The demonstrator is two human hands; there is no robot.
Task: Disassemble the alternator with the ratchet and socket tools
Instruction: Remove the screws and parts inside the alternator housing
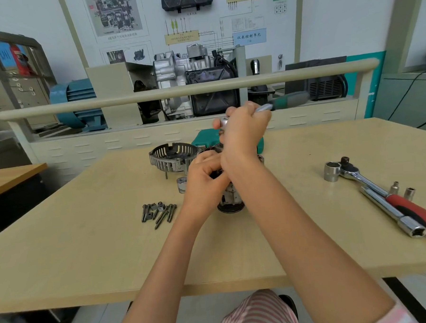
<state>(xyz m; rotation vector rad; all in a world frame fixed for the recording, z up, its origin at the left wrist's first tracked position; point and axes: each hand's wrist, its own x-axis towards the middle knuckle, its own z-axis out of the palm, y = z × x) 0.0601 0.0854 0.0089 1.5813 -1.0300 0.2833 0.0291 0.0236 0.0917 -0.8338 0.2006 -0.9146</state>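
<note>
alternator (230, 200) mostly hidden behind left hand (203, 179), right hand (242, 132) covering ratchet (285, 100) head

Both hands hide most of the alternator (230, 197); ratchet handle (290, 100) blurred.

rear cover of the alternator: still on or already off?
Off. The slotted cover sits on the table left of the alternator body; removed bolts lie nearby.

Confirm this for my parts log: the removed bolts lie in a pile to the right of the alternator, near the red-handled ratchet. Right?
Not quite. The head view shows the removed bolts piled on the table to the left of the alternator, which the hands are working on. The red-handled ratchet lies far off on the right side, with sockets beside it, not bolts.
</note>
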